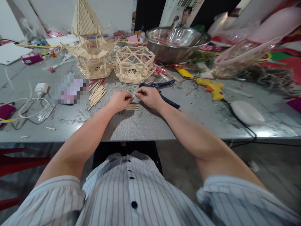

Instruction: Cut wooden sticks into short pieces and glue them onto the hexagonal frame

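Observation:
Close together over the table's front part, my left hand [120, 101] and my right hand [149, 96] are both pinched shut on a short wooden stick [134, 95], mostly hidden by the fingertips. Just below them a row of short wooden sticks [132, 107] lies side by side on the table. A loose pile of longer wooden sticks [97, 95] is left of my left hand. Dark-blue-handled pliers [169, 100] lie partly behind my right hand, their jaws hidden. Beyond the hands stand an open stick frame [135, 66] and a pagoda-like stick model [94, 59] with a pointed roof.
A yellow glue gun [213, 88] with a black cable lies to the right, near a white oval object [247, 112]. A large metal bowl [177, 44] stands behind. On the left are a phone-like item [72, 91], a white charger [41, 89] and its cables.

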Action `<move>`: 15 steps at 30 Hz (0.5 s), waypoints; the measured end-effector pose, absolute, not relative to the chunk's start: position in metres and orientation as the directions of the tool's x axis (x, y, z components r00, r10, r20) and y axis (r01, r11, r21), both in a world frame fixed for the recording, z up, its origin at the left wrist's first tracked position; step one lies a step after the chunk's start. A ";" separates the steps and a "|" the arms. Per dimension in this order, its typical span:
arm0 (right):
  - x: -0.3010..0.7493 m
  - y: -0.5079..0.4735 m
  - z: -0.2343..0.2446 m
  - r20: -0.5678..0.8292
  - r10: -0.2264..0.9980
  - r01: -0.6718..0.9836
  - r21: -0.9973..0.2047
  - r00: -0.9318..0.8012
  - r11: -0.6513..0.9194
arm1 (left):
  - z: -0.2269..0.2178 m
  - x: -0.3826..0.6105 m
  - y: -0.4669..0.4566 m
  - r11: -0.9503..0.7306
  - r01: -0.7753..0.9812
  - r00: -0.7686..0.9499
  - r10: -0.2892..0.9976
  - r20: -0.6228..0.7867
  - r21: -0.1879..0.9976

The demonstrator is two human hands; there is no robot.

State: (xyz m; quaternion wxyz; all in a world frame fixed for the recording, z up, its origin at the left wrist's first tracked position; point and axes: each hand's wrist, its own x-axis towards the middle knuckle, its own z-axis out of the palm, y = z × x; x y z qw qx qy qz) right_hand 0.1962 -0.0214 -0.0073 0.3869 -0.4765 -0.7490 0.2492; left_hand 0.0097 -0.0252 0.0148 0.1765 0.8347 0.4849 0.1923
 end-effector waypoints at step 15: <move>0.194 -0.019 -0.016 0.421 0.877 0.565 -0.675 -0.232 0.474 | 0.011 0.015 -0.027 -0.468 0.761 0.425 0.883 0.200 0.450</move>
